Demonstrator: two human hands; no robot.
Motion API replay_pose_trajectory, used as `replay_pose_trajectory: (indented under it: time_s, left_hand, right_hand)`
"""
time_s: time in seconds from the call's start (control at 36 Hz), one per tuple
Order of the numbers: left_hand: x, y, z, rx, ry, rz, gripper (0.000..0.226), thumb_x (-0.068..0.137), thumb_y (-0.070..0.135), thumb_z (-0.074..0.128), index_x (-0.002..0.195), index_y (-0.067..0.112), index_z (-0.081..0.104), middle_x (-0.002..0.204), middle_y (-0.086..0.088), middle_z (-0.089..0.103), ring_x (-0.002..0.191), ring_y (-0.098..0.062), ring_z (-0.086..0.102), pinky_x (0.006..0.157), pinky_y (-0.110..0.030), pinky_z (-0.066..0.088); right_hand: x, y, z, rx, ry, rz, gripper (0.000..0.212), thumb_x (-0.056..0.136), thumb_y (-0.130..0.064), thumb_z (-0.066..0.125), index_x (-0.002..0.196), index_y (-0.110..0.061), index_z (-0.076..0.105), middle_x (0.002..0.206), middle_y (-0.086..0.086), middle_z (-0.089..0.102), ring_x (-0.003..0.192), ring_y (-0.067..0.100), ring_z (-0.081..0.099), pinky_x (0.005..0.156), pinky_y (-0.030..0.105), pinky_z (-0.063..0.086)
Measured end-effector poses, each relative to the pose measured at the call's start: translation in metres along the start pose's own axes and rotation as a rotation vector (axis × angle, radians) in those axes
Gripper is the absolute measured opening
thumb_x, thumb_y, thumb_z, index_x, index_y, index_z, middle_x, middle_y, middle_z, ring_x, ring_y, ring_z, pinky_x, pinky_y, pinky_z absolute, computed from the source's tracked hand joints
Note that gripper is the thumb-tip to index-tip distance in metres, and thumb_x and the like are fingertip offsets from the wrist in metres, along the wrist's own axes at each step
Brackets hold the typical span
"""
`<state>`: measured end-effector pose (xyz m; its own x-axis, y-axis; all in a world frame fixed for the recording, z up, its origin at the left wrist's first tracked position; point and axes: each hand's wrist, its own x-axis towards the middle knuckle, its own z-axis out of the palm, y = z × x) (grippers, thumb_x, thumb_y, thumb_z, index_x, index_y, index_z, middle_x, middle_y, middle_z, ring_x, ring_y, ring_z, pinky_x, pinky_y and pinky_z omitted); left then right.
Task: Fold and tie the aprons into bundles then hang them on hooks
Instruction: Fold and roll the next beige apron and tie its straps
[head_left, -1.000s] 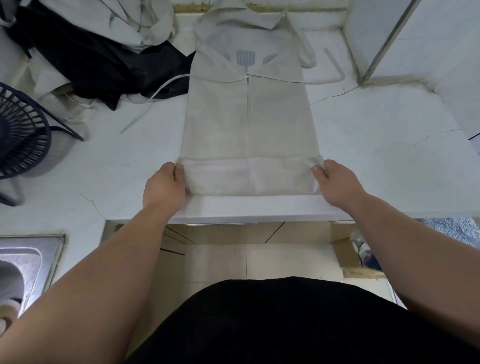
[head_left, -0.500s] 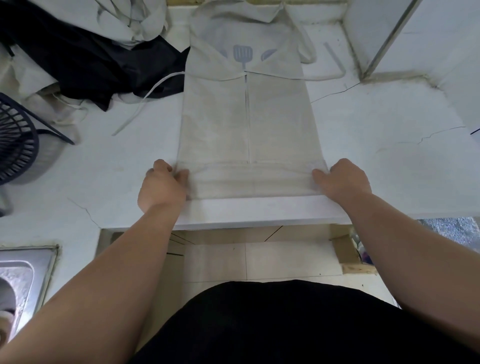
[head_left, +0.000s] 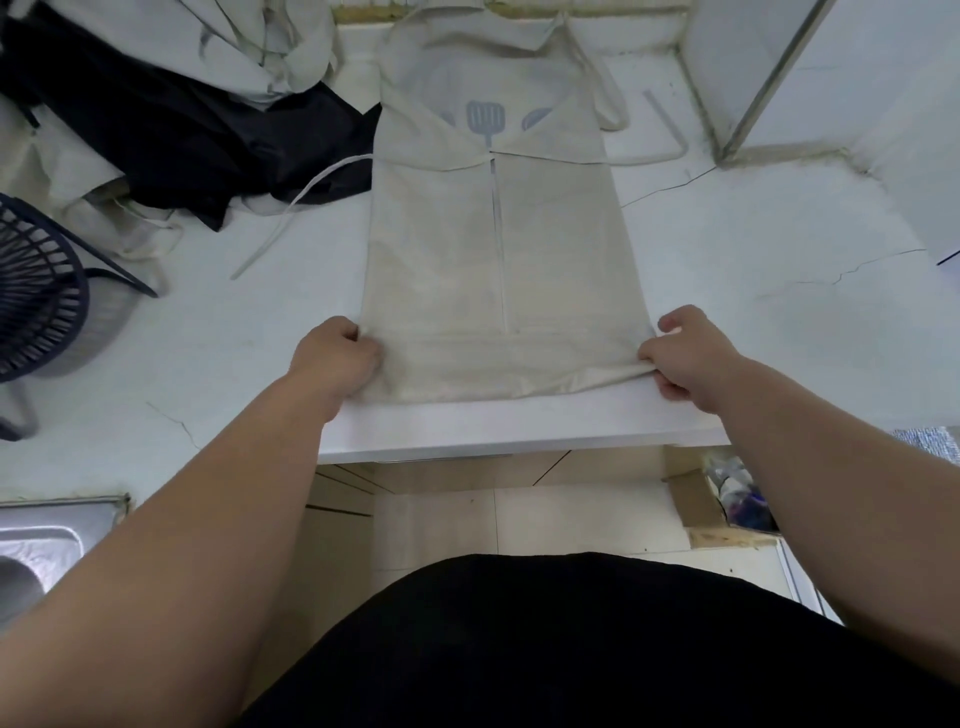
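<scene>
The beige apron (head_left: 498, 260) lies flat in the centre of the frame. It is narrowed into a long strip whose side flaps meet along a middle slit, and the bib end, with its pale blue spatula print (head_left: 485, 117), points toward the top. The near end is turned up in a short band close to the front edge of the white tabletop (head_left: 779, 249).

The left hand (head_left: 335, 358) grips the lower left corner of that band, its fingers (head_left: 363, 345) curled onto the cloth. The right hand (head_left: 691, 353) pinches the lower right corner, thumb on top and the other fingers (head_left: 667, 387) tucked under the lifted edge.

The step in hand looks like rolling or folding the strip from hem to bib (one turn alone does not show which). The next move likely calls for both hands to travel up-frame evenly, so the band stays square and the layers do not skew.

The cloth looks thin, matte and woven, soft enough to crease and sag between the two grips. A flat, narrow tie (head_left: 291, 218) trails off to the left, clear of the strip; it will probably be needed for binding the bundle.

The tabletop is smooth and hard, with hairline cracks. A rumpled heap of black and beige fabric (head_left: 171, 114) fills the upper left. A dark slatted basket (head_left: 36, 291) sits at the left edge, and a steel sink (head_left: 47, 540) shows at lower left.
</scene>
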<state>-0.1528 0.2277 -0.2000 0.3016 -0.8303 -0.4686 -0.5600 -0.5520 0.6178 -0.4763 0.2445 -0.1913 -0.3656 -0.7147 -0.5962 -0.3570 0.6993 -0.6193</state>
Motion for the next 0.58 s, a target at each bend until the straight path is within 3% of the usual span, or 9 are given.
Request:
replay_pose_trajectory:
  time_s: [0.11, 0.22, 0.31, 0.39, 0.44, 0.5, 0.53, 0.56, 0.58]
  left_hand:
    - [-0.004, -0.004, -0.004, -0.212, -0.092, -0.021, 0.013, 0.092, 0.019, 0.058, 0.103, 0.016, 0.053, 0.099, -0.007, 0.060, 0.083, -0.025, 0.059, 0.067, -0.033, 0.049]
    - [-0.006, -0.010, -0.004, -0.239, -0.084, 0.028, 0.027, 0.091, 0.015, 0.059, 0.110, 0.024, 0.043, 0.084, -0.006, 0.056, 0.065, -0.022, 0.050, 0.054, -0.029, 0.041]
    - [-0.008, -0.010, -0.004, -0.239, -0.111, 0.058, 0.021, 0.093, 0.011, 0.053, 0.101, 0.029, 0.047, 0.076, -0.005, 0.051, 0.060, -0.020, 0.042, 0.053, -0.028, 0.036]
    - [-0.011, -0.007, -0.004, -0.325, -0.156, -0.008, 0.023, 0.094, 0.008, 0.052, 0.083, 0.026, 0.057, 0.088, -0.001, 0.057, 0.069, -0.017, 0.049, 0.059, -0.027, 0.038]
    - [-0.013, -0.002, -0.007, -0.429, -0.166, -0.107, 0.022, 0.095, 0.006, 0.051, 0.082, 0.021, 0.063, 0.092, 0.000, 0.061, 0.075, -0.013, 0.054, 0.061, -0.025, 0.044]
    - [-0.016, 0.002, -0.012, -0.532, -0.159, -0.210, 0.019, 0.093, 0.005, 0.050, 0.087, 0.012, 0.067, 0.096, -0.002, 0.063, 0.080, -0.016, 0.058, 0.065, -0.027, 0.051]
    - [-0.016, 0.004, -0.016, -0.596, -0.162, -0.256, 0.021, 0.093, 0.005, 0.048, 0.089, 0.007, 0.068, 0.099, -0.006, 0.064, 0.082, -0.018, 0.060, 0.067, -0.028, 0.055]
    - [-0.018, 0.005, -0.018, -0.661, -0.173, -0.298, 0.025, 0.092, 0.003, 0.043, 0.092, 0.002, 0.069, 0.100, -0.009, 0.065, 0.083, -0.020, 0.061, 0.068, -0.029, 0.057]
    - [-0.020, 0.005, -0.021, -0.713, -0.186, -0.332, 0.030, 0.091, 0.002, 0.038, 0.095, -0.002, 0.068, 0.101, -0.012, 0.065, 0.083, -0.022, 0.062, 0.068, -0.028, 0.059]
  right_hand:
    - [-0.004, 0.006, -0.002, 0.004, -0.018, -0.069, 0.021, 0.090, 0.000, 0.046, 0.099, -0.018, 0.048, 0.068, 0.008, 0.039, 0.052, 0.020, 0.033, 0.040, 0.022, 0.030]
    - [-0.004, 0.003, -0.004, -0.026, -0.050, -0.111, 0.029, 0.090, 0.003, 0.040, 0.076, -0.020, 0.050, 0.064, 0.005, 0.036, 0.051, 0.019, 0.029, 0.038, 0.020, 0.025]
    - [-0.004, -0.001, -0.004, 0.030, -0.128, -0.047, 0.032, 0.092, 0.002, 0.038, 0.087, -0.023, 0.057, 0.067, 0.004, 0.034, 0.053, 0.016, 0.024, 0.046, 0.026, 0.021]
    - [-0.004, -0.004, -0.007, 0.145, -0.180, 0.013, 0.011, 0.089, -0.004, 0.048, 0.092, -0.014, 0.050, 0.075, 0.005, 0.034, 0.055, 0.016, 0.026, 0.050, 0.027, 0.025]
    - [-0.002, -0.005, -0.013, 0.232, -0.271, 0.038, 0.014, 0.085, -0.001, 0.047, 0.096, -0.009, 0.049, 0.081, 0.005, 0.037, 0.059, 0.015, 0.031, 0.052, 0.027, 0.028]
    - [-0.003, -0.008, -0.021, 0.222, -0.378, 0.061, 0.025, 0.078, 0.001, 0.047, 0.103, 0.005, 0.051, 0.081, 0.003, 0.039, 0.062, 0.014, 0.035, 0.054, 0.025, 0.030]
    - [-0.001, -0.009, -0.026, 0.170, -0.431, 0.064, 0.046, 0.070, 0.002, 0.050, 0.114, 0.016, 0.045, 0.081, 0.003, 0.039, 0.064, 0.014, 0.035, 0.055, 0.024, 0.031]
    - [-0.001, -0.009, -0.031, 0.084, -0.477, 0.049, 0.069, 0.063, 0.004, 0.051, 0.129, 0.018, 0.034, 0.082, 0.002, 0.039, 0.067, 0.013, 0.034, 0.056, 0.024, 0.032]
    - [-0.002, -0.011, -0.033, 0.009, -0.517, 0.023, 0.078, 0.063, 0.008, 0.050, 0.136, 0.015, 0.025, 0.087, 0.002, 0.042, 0.071, 0.015, 0.034, 0.058, 0.024, 0.035]
